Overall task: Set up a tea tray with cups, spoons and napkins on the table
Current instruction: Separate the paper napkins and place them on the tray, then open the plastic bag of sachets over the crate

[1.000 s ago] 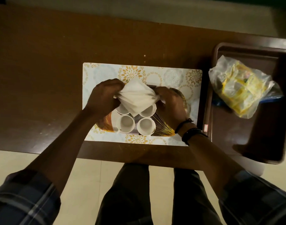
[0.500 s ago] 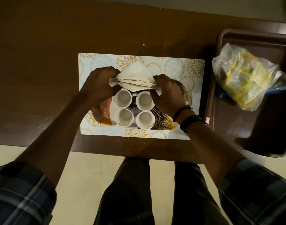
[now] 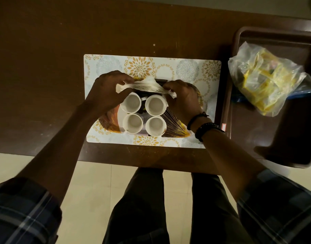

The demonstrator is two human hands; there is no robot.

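Several white cups point(image 3: 131, 102) stand upright in a square group on a dark tray with gold fan lines point(image 3: 175, 126), which rests on a floral placemat point(image 3: 186, 67). Both hands hold a stack of white napkins point(image 3: 145, 85) flat, just beyond the far cups. My left hand point(image 3: 108, 90) pinches the stack's left end. My right hand point(image 3: 183, 97) grips its right end. The far part of the tray is hidden under the napkins and hands. No spoons are visible.
The placemat lies on a brown wooden table point(image 3: 45, 67). At the right, a large dark brown tray point(image 3: 239, 50) holds a clear plastic bag of yellow packets point(image 3: 267, 78) and overhangs the table's near edge. My legs and tiled floor show below.
The napkin stack has gone from raised and bunched above the far cups to lowered and stretched flat beyond them. Both hands moved down and away with it.
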